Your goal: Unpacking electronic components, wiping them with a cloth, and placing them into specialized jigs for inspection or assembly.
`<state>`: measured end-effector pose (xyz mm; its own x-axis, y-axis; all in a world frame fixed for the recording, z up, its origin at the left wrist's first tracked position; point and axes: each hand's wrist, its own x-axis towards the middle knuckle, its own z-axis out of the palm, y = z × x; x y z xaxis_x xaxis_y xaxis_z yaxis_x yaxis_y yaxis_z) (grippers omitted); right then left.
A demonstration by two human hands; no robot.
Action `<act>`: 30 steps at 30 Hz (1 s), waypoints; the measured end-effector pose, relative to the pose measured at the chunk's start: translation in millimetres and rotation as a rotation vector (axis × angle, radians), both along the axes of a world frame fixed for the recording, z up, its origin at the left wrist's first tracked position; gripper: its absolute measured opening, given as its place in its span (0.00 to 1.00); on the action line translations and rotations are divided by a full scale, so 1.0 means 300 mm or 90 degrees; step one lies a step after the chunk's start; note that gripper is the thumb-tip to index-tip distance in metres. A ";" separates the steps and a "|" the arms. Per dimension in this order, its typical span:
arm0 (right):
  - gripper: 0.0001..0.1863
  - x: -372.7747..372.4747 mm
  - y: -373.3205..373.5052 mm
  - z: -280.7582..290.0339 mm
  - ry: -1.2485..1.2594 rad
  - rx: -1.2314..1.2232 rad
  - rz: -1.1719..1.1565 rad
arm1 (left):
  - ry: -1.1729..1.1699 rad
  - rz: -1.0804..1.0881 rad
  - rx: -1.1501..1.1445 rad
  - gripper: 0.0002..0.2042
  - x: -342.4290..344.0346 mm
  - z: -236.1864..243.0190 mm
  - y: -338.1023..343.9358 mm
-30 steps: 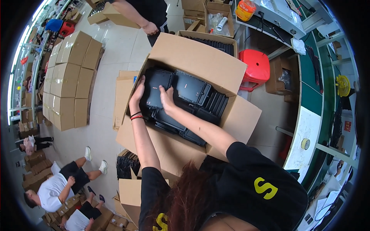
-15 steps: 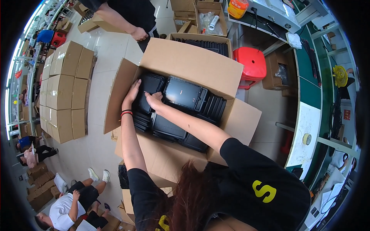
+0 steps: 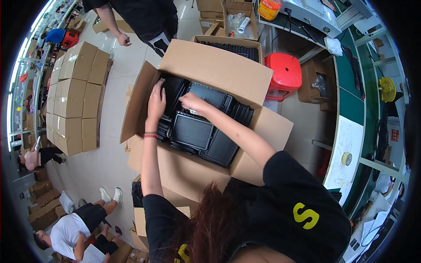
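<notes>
Both my hands are inside a large open cardboard box (image 3: 215, 57) packed with black plastic cases. My left hand (image 3: 157, 101) lies along the box's left side, fingers stretched out, beside a dark case (image 3: 174, 90) in the far left corner. To its right my right hand (image 3: 192, 103) hovers with curled fingers, partly covering a flat black case (image 3: 210, 95). Whatever those fingers hold, if anything, is hidden. Nearer to me lies another flat case (image 3: 191, 130). Several cases stand on edge in a row (image 3: 240, 117) along the right side.
Behind the box stands another carton (image 3: 228, 40) of black pieces, with a red stool (image 3: 284, 72) to its right. Stacked sealed cartons (image 3: 70, 98) fill the left. A person (image 3: 144, 19) stands beyond the box. A workbench (image 3: 344, 153) runs along the right.
My right hand has moved right, away from the far left case, which now looks tilted. My left hand remains at the left side. The person beyond the box has shifted an arm leftward.
</notes>
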<state>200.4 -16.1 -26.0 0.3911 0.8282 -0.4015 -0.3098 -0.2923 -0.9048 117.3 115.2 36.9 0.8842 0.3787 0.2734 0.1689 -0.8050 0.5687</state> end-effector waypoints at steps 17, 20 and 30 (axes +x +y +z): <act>0.10 -0.225 -1.407 0.286 0.196 0.092 -0.514 | 0.279 -0.270 -0.703 0.13 -0.295 0.024 -1.192; 0.12 -0.271 -1.587 0.338 0.173 0.214 -0.646 | 0.501 -0.599 -0.345 0.20 -0.190 0.050 -1.221; 0.11 -0.794 -2.360 0.247 -0.003 0.130 -0.948 | 0.412 -0.712 0.257 0.21 0.110 0.012 -1.969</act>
